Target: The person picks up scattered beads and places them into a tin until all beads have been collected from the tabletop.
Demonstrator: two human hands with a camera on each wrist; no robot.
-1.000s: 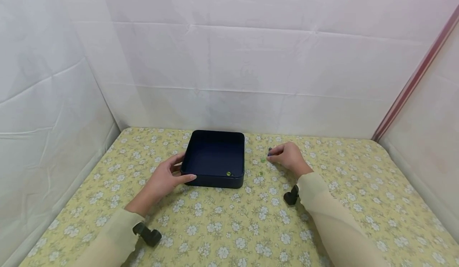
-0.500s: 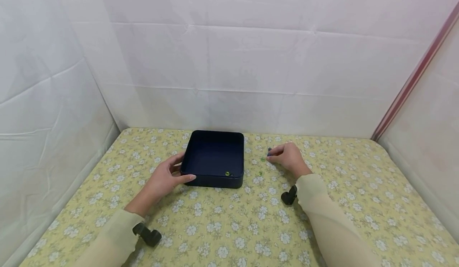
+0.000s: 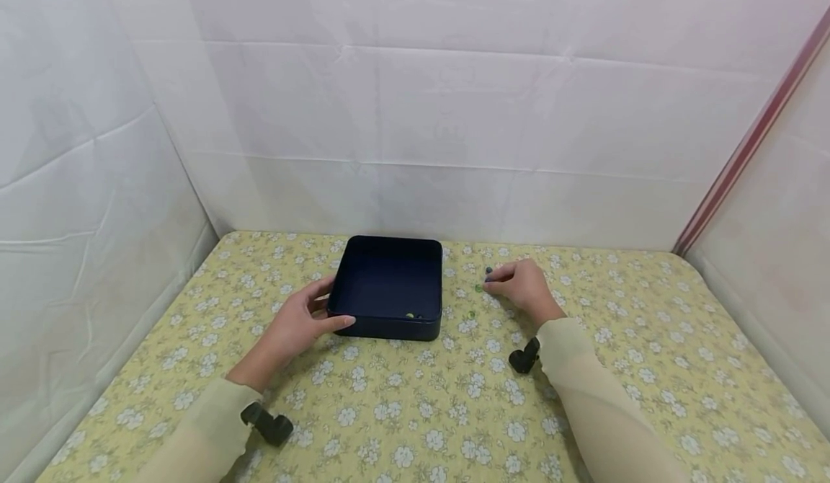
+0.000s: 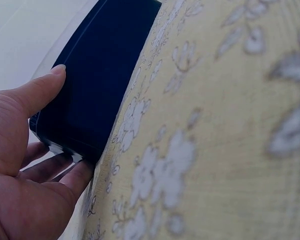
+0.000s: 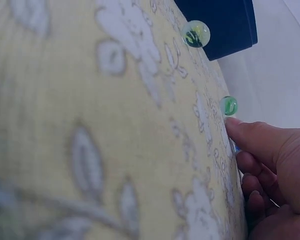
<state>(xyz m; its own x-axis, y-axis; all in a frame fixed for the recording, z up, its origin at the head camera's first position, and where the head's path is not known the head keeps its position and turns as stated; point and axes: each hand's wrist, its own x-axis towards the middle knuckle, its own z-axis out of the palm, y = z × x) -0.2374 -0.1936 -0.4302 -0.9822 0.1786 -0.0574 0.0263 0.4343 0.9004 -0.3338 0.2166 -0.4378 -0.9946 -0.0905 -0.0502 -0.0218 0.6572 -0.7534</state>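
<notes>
My left hand (image 3: 301,324) grips the near left corner of a dark navy square box (image 3: 385,328), thumb on its front wall and fingers along the left side. A yellow marble (image 3: 410,316) and a darker one lie inside near the front wall. Right of the box, my right hand (image 3: 521,286) pinches a blue marble (image 3: 488,280) at table level; in the right wrist view only a sliver of blue shows behind the thumb. Just left of those fingertips sits a green marble (image 5: 229,105). Nearer the front is a clear marble with yellow-green swirls (image 5: 196,34).
Beyond the right fingertips lies a dark teal marble (image 3: 489,270). A yellow floral cloth (image 3: 389,425) covers the table. White sheeting (image 3: 415,108) hangs behind the table and at both sides.
The yellow marble inside the box has rolled slightly left. The green marble on the cloth has shifted a little right, while both hands stay almost in place.
</notes>
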